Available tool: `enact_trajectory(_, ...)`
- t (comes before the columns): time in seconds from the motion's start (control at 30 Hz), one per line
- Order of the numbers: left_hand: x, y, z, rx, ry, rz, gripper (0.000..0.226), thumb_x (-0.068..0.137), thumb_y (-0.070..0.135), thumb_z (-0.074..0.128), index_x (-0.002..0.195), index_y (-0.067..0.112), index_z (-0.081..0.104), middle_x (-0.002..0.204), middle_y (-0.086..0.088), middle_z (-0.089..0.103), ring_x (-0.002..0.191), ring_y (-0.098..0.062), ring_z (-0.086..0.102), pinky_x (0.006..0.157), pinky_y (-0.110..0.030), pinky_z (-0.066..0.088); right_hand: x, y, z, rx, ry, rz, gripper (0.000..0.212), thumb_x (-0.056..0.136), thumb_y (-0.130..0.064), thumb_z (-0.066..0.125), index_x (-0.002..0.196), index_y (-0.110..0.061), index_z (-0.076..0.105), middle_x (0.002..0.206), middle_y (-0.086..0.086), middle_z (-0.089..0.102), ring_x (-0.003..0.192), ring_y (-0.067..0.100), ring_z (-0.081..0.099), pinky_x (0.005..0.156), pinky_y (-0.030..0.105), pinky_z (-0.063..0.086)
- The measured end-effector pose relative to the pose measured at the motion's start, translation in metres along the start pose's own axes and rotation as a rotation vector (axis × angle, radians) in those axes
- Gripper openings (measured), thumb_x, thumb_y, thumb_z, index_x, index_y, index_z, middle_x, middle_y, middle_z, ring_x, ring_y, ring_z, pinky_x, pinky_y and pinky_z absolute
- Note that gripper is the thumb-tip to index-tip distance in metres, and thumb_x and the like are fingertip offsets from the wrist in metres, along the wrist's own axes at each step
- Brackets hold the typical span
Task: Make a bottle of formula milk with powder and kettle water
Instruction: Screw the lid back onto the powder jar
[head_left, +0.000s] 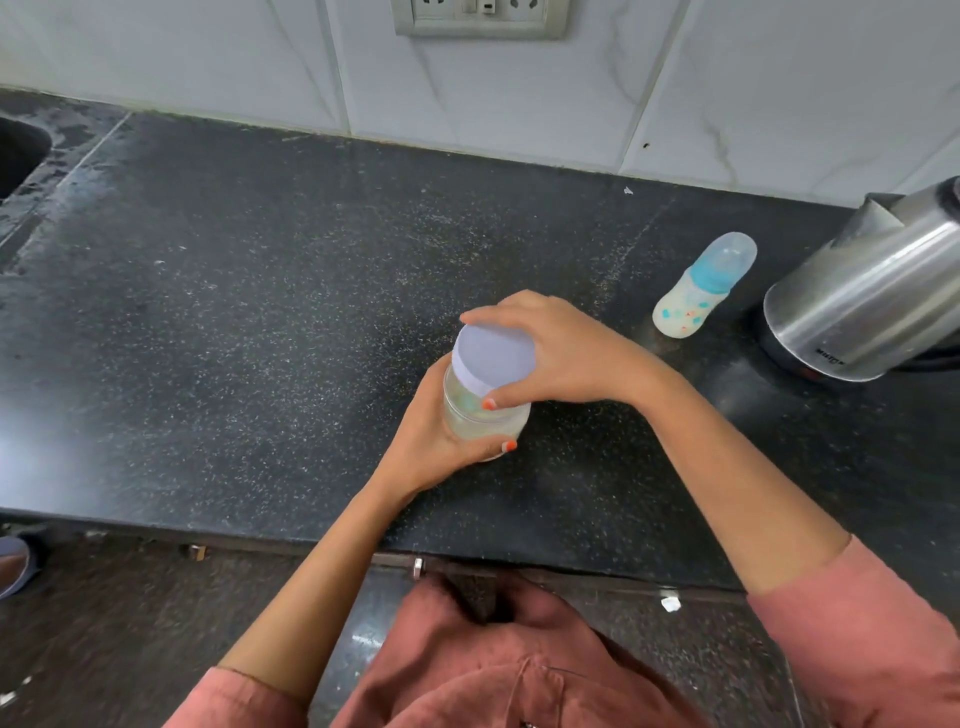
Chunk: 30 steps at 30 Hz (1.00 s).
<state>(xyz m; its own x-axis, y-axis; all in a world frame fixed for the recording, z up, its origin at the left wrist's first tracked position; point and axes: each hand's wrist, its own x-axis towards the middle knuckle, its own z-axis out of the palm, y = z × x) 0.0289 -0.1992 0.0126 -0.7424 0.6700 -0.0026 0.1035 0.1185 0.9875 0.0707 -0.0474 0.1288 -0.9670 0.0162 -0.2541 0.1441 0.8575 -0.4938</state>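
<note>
A clear plastic jar (480, 415) of pale powder stands on the dark counter (260, 312) near its middle. My left hand (426, 441) grips the jar's body from the left. My right hand (561, 348) holds its pale lilac lid (493, 358) from above, fingers curled round the rim. A baby bottle (701, 288) with a blue collar and a clear cap stands to the right, milky liquid inside. A steel kettle (872, 291) sits on its base at the far right.
A sink (21, 150) is at the far left edge. The tiled wall with a socket plate (478, 18) runs along the back. The counter's front edge lies close to my body.
</note>
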Motion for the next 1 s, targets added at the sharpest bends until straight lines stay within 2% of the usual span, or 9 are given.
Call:
enact_trajectory(0.1,-0.001,0.000,0.001,-0.014,0.000,-0.002,0.088,0.049,0.031,0.081,0.125,0.031,0.037,0.122,0.012,0.051,0.110,0.007,0.050,0.086,-0.009,0.041,-0.008,-0.008,0.013,-0.112,-0.001,-0.007,0.078,0.069,-0.040,0.073,0.137,-0.042,0.033,0.134,-0.008,0.038,0.122,0.016,0.034,0.089,0.035,0.039)
enact_trajectory(0.2,-0.003,0.007,0.004,-0.026,0.016,-0.010,0.080,0.045,0.037,0.076,0.115,0.040,0.038,0.117,0.017,0.049,0.103,0.015,0.049,0.079,-0.004,0.040,-0.011,-0.013,0.021,-0.195,0.033,-0.009,0.078,0.071,-0.037,0.071,0.138,-0.042,0.031,0.133,-0.009,0.035,0.123,0.015,0.032,0.080,0.031,0.034)
enact_trajectory(0.37,-0.004,0.012,0.004,-0.036,0.006,0.035,0.072,0.049,0.029,0.075,0.111,0.041,0.041,0.110,0.017,0.053,0.098,0.014,0.051,0.076,-0.005,0.041,-0.010,-0.019,0.028,-0.314,0.048,0.022,0.077,0.073,-0.036,0.069,0.139,-0.041,0.030,0.136,-0.005,0.034,0.124,0.019,0.034,0.083,0.036,0.039)
enact_trajectory(0.5,-0.003,0.006,0.005,-0.045,0.011,0.049,0.073,0.052,0.016,0.078,0.110,0.045,0.044,0.106,0.023,0.057,0.098,0.010,0.054,0.078,-0.008,0.043,-0.010,-0.025,0.029,-0.387,0.070,0.075,0.077,0.074,-0.041,0.067,0.141,-0.037,0.030,0.135,0.001,0.038,0.117,0.025,0.045,0.084,0.036,0.041)
enact_trajectory(0.67,-0.003,-0.003,0.006,-0.061,0.050,0.022,0.083,0.050,0.027,0.078,0.122,0.038,0.039,0.124,0.010,0.053,0.112,-0.001,0.053,0.084,-0.015,0.045,-0.010,-0.037,0.043,-0.497,0.185,0.185,0.081,0.075,-0.059,0.060,0.140,-0.021,0.031,0.124,0.011,0.046,0.105,0.029,0.054,0.072,0.033,0.035)
enact_trajectory(0.77,-0.005,-0.002,0.005,-0.045,0.047,0.037,0.084,0.049,0.031,0.078,0.122,0.040,0.037,0.124,0.013,0.050,0.111,0.007,0.050,0.084,-0.007,0.040,-0.013,-0.037,0.036,-0.488,0.060,0.192,0.096,0.072,-0.064,0.059,0.146,-0.019,0.017,0.131,0.014,0.043,0.111,0.031,0.054,0.079,0.035,0.039)
enact_trajectory(0.83,-0.004,-0.003,0.004,-0.040,0.046,0.035,0.085,0.046,0.040,0.079,0.121,0.041,0.037,0.127,0.013,0.049,0.114,0.007,0.048,0.087,-0.007,0.039,-0.015,-0.034,0.021,-0.476,-0.076,0.161,0.100,0.073,-0.055,0.066,0.148,-0.023,0.008,0.143,0.013,0.034,0.124,0.032,0.045,0.093,0.038,0.040)
enact_trajectory(0.93,-0.002,-0.003,0.004,-0.022,0.046,0.023,0.086,0.046,0.044,0.081,0.120,0.043,0.036,0.129,0.009,0.049,0.118,0.003,0.047,0.090,-0.011,0.040,-0.011,-0.029,0.007,-0.531,-0.213,0.015,0.098,0.075,-0.032,0.073,0.147,-0.033,0.005,0.157,0.005,0.002,0.143,0.028,0.010,0.111,0.045,0.028)
enact_trajectory(1.0,-0.001,-0.005,0.004,-0.010,0.033,0.031,0.088,0.048,0.041,0.081,0.124,0.038,0.037,0.128,0.006,0.051,0.118,0.000,0.049,0.092,-0.014,0.042,-0.005,-0.028,0.007,-0.513,-0.295,-0.065,0.090,0.079,-0.022,0.070,0.145,-0.039,0.010,0.157,-0.001,0.000,0.144,0.024,0.001,0.111,0.048,0.028)
